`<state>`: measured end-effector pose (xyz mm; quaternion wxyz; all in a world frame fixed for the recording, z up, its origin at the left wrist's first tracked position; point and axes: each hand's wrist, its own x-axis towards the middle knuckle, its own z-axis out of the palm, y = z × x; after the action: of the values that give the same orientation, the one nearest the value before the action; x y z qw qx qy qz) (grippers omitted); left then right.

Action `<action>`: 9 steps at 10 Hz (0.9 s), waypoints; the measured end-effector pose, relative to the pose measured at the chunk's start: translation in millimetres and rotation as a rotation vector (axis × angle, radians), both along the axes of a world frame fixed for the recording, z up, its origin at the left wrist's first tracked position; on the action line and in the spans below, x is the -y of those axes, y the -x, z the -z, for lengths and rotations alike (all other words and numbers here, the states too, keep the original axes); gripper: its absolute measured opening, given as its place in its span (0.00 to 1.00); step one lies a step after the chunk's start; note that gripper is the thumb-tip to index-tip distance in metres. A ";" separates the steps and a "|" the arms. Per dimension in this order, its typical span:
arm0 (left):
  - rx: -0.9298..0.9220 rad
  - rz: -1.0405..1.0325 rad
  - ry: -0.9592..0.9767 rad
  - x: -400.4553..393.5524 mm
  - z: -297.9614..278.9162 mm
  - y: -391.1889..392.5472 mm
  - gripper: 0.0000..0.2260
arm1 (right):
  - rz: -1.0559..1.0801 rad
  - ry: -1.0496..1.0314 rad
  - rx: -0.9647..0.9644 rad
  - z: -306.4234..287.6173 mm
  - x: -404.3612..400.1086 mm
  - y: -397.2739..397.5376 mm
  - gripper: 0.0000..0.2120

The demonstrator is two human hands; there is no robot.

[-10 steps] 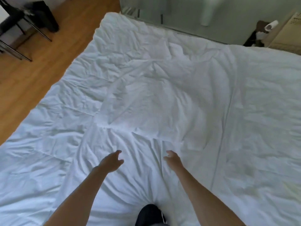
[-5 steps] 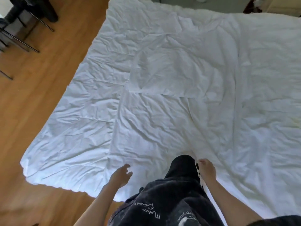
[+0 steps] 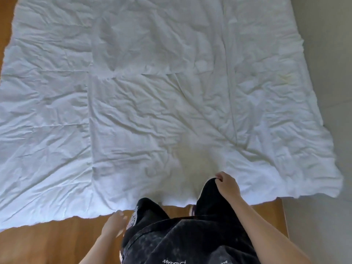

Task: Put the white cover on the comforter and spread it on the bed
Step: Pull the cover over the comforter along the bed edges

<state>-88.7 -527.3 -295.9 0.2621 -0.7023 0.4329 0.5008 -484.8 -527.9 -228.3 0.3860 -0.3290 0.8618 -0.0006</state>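
Black dark-washed trousers (image 3: 190, 241) are seen nearest, the left hand (image 3: 114, 224) hanging relaxed and empty beside them, blurred, while the right hand (image 3: 227, 184) is curled at the raised knee, apparently pinching trouser cloth. Beyond, the crumpled white fabric comforter (image 3: 152, 103) is spread flat on the wooden floor (image 3: 47, 246); soft, light and limp, it is best gripped at its near hem corners

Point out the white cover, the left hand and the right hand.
cover (image 3: 152, 103): head view, wrinkled middle.
left hand (image 3: 114, 224): head view, back of hand.
right hand (image 3: 227, 184): head view, back of hand.
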 end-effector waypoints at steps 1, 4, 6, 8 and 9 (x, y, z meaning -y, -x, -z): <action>-0.021 0.043 0.001 -1.6 -5.4 61.9 0.17 | -0.015 0.013 0.015 0.7 -13.1 32.5 0.14; 0.019 0.120 0.147 15.3 25.2 297.7 0.18 | 0.110 -0.071 -0.035 76.2 -96.3 234.3 0.21; -0.135 0.348 0.429 9.0 57.5 493.6 0.14 | -0.068 0.095 -0.135 141.3 -94.6 374.0 0.32; -0.247 0.246 0.626 16.4 69.9 612.3 0.12 | -0.140 -0.104 0.167 187.1 -48.2 400.4 0.26; -0.172 0.111 0.594 17.9 67.3 629.9 0.14 | -0.396 -0.052 0.113 175.1 -61.6 372.2 0.18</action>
<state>-718.6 -545.2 -363.2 0.0347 -0.6785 0.6185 0.3949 -856.9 -466.3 -403.4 0.4346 -0.4815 0.7570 0.0792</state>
